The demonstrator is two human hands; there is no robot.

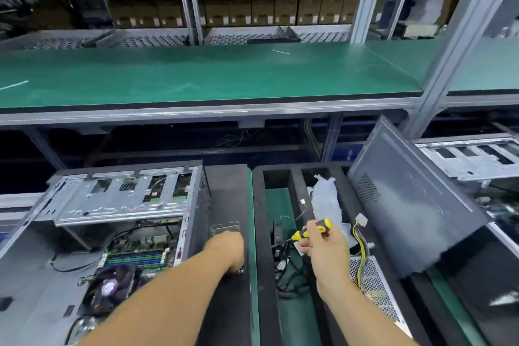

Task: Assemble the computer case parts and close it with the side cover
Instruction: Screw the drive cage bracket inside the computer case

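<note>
An open computer case [112, 233] lies at left, the left hand [227, 253] beside it with fingers hidden, the right hand [323, 244] gripping a screwdriver [311, 230]; fastening parts likely comes next, before fitting the side cover [415, 205].

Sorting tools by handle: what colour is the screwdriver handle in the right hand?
Yellow and black, on the screwdriver held by the right hand; head view.

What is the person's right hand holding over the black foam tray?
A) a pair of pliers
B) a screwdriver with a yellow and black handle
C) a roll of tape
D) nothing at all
B: the right hand curls its fingers round a small screwdriver with a yellow and black handle, above the black foam tray that holds loose cables.
</note>
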